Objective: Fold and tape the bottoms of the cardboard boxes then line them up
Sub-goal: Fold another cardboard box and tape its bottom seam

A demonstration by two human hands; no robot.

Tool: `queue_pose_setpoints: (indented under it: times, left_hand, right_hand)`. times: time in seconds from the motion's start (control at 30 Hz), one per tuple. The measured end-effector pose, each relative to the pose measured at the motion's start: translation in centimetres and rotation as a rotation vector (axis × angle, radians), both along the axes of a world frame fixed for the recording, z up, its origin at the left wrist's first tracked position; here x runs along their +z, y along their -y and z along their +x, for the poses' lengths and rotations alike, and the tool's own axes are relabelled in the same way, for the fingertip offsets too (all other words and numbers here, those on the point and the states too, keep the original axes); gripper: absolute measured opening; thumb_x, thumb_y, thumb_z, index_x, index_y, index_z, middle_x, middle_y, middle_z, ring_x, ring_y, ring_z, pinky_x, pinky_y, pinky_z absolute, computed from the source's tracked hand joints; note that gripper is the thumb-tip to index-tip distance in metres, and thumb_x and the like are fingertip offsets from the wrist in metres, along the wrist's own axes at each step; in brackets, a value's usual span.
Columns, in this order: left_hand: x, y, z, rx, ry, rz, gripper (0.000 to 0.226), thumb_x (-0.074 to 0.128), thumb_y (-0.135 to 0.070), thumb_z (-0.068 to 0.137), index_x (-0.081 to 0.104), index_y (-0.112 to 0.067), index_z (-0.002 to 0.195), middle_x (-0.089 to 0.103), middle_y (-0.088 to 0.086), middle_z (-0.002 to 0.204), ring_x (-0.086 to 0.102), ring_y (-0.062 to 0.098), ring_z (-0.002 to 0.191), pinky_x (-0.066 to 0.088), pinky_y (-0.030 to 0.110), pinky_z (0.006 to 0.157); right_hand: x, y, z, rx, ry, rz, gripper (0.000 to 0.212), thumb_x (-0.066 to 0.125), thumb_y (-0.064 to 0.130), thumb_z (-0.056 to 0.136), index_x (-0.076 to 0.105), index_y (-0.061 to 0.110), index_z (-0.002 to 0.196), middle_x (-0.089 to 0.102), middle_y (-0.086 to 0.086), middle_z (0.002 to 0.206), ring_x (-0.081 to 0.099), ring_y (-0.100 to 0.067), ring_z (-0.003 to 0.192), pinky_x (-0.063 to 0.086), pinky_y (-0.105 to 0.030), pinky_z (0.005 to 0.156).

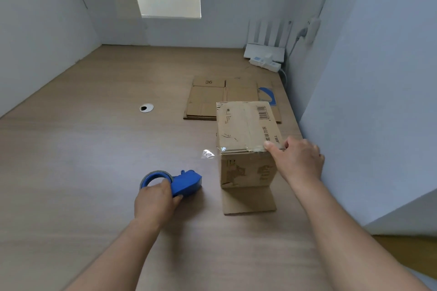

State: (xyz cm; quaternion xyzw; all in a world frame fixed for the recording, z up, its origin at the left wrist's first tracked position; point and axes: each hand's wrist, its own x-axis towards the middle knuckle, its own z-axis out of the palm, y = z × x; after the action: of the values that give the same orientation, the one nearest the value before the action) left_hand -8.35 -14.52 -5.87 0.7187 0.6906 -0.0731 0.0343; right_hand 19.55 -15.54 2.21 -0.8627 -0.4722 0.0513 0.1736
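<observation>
A cardboard box [246, 139] stands upside down on the wooden table [94, 149], its folded bottom facing up with clear tape along the near edge. One lower flap lies flat on the table toward me. My right hand [298, 160] grips the box's near right top corner, thumb pressing the tape. A loose end of clear tape [208, 154] sticks out at the box's left corner. My left hand [156, 201] holds the blue tape dispenser [175, 183] resting on the table, left of the box.
Flattened cardboard boxes [212, 99] lie stacked behind the standing box, one marked 36. A white power strip [266, 62] and router sit at the back right corner. A round cable hole [146, 108] is in the table. White walls close in on the left, back and right.
</observation>
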Motion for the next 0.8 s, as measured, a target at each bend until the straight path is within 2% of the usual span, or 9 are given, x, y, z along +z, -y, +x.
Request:
queue_pose_setpoints:
  times: [0.07,0.17,0.23,0.27,0.37,0.43,0.53,0.63,0.8]
  left_hand:
    - [0.7,0.5,1.5,0.057,0.026,0.112,0.067,0.05,-0.052,0.088,0.031,-0.011,0.137,0.051,0.004,0.131,0.051,0.021,0.117,0.037,0.03,0.095]
    - [3.1,2.3,6.2,-0.063,0.408,0.192,0.083,0.039,-0.055,0.093,0.002,-0.009,0.151,0.004,0.006,0.16,0.009,0.02,0.146,0.008,0.029,0.118]
    - [4.8,2.9,9.7,-0.197,0.599,0.213,0.082,0.018,-0.063,0.09,-0.02,-0.017,0.146,-0.027,-0.009,0.151,-0.02,0.007,0.142,-0.013,0.021,0.114]
    - [5.1,2.6,11.1,-0.202,0.685,0.205,0.079,0.016,-0.063,0.091,-0.022,-0.019,0.145,-0.03,-0.01,0.149,-0.023,0.004,0.14,-0.014,0.02,0.112]
    - [5.6,1.0,13.3,0.043,1.0,0.028,0.07,0.029,-0.045,0.1,-0.011,-0.018,0.151,-0.003,-0.002,0.161,0.003,0.013,0.147,0.012,0.028,0.116]
    - [5.8,0.7,13.5,0.103,1.093,-0.017,0.065,0.03,-0.04,0.101,-0.004,-0.018,0.152,0.018,0.0,0.158,0.023,0.016,0.142,0.028,0.03,0.111]
    - [5.9,0.3,13.0,0.126,1.103,-0.03,0.066,0.036,-0.045,0.098,0.006,-0.02,0.152,0.038,0.001,0.148,0.041,0.019,0.131,0.04,0.032,0.101]
    - [5.5,-0.5,12.5,0.151,1.023,-0.011,0.07,0.055,-0.054,0.087,0.027,-0.025,0.144,0.053,-0.002,0.134,0.053,0.018,0.118,0.049,0.03,0.089]
    - [5.3,-1.2,12.3,0.137,0.91,0.121,0.057,0.065,-0.049,0.083,0.047,-0.024,0.13,0.064,-0.004,0.12,0.06,0.018,0.106,0.051,0.03,0.084]
  right_hand:
    - [-0.2,0.0,0.1,0.018,-0.046,0.012,0.05,0.049,0.064,0.085,0.058,0.016,0.093,0.056,-0.009,0.107,0.053,-0.029,0.097,0.043,-0.038,0.085]
    - [-0.6,0.0,0.2,0.041,-0.063,0.043,0.043,0.05,0.061,0.086,0.047,0.018,0.083,0.058,-0.007,0.101,0.053,-0.028,0.09,0.044,-0.036,0.077]
    - [-0.6,-0.1,0.2,0.052,-0.044,0.058,0.044,0.05,0.061,0.086,0.045,0.018,0.08,0.06,-0.006,0.097,0.051,-0.027,0.088,0.041,-0.034,0.072]
    - [-0.7,-0.2,0.3,0.056,-0.038,0.06,0.044,0.05,0.061,0.086,0.046,0.018,0.08,0.06,-0.005,0.096,0.049,-0.026,0.087,0.038,-0.033,0.07]
    - [-0.9,-0.4,0.5,0.078,-0.05,0.076,0.045,0.051,0.061,0.086,0.046,0.016,0.08,0.061,-0.007,0.095,0.047,-0.025,0.086,0.036,-0.031,0.067]
    - [-1.0,-0.6,0.7,0.104,-0.047,0.077,0.045,0.05,0.06,0.087,0.046,0.016,0.082,0.062,-0.008,0.098,0.05,-0.026,0.09,0.038,-0.031,0.068]
    - [-0.8,-0.6,1.3,0.182,-0.092,0.032,0.048,0.047,0.063,0.086,0.049,0.015,0.088,0.062,-0.006,0.105,0.054,-0.025,0.094,0.042,-0.031,0.067]
    - [-0.2,-0.5,1.9,0.285,-0.152,-0.057,0.061,0.053,0.073,0.076,0.053,0.017,0.101,0.061,-0.001,0.107,0.056,-0.021,0.096,0.05,-0.03,0.068]
    - [-0.2,-0.5,1.3,0.27,0.012,-0.06,0.071,0.056,0.072,0.074,0.05,0.012,0.113,0.057,-0.003,0.108,0.054,-0.02,0.1,0.047,-0.03,0.076]
